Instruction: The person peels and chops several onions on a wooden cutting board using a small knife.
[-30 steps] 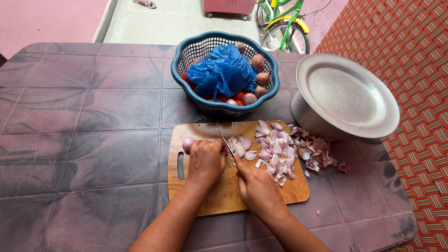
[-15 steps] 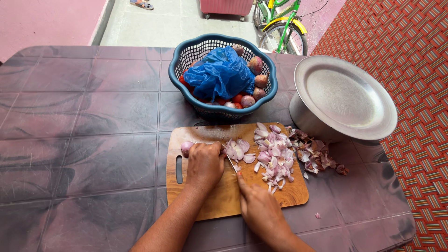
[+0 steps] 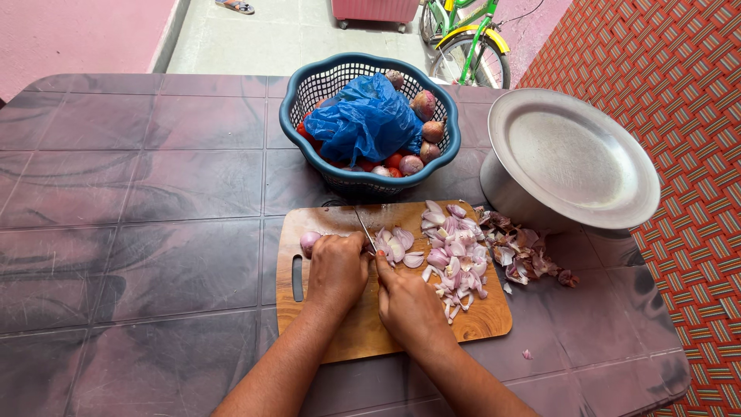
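Left hand (image 3: 337, 270): fingers curled down on a whole peeled shallot (image 3: 310, 242), pinning it to the wooden cutting board (image 3: 478, 320); the shallot peeks out at the hand's 10 o'clock.
Right hand (image 3: 407, 303): fingers clenched round the handle of a small knife (image 3: 364, 228), whose blade points toward 12 o'clock, just beside the left hand's knuckles.
Cutting board: lies on the worktop (image 3: 154, 232) at the near edge, a slot handle at its 9 o'clock end.
Sliced shallots (image 3: 455, 255): a loose pile on the board at 2 o'clock from the right hand, with a few pieces right by the blade.
Shallot skins (image 3: 529, 255): a purple-brown heap off the board at its 3 o'clock edge, touching the foot of the pot.
Steel pot (image 3: 502, 197): stands at 2 o'clock from the board, covered by a round steel plate (image 3: 575, 158).
Blue basket (image 3: 309, 85): at 12 o'clock from the board, just beside it, holding a crumpled blue plastic bag (image 3: 367, 120), shallots and some small red vegetables.
Background: a green bicycle (image 3: 471, 38) on the floor beyond the worktop.
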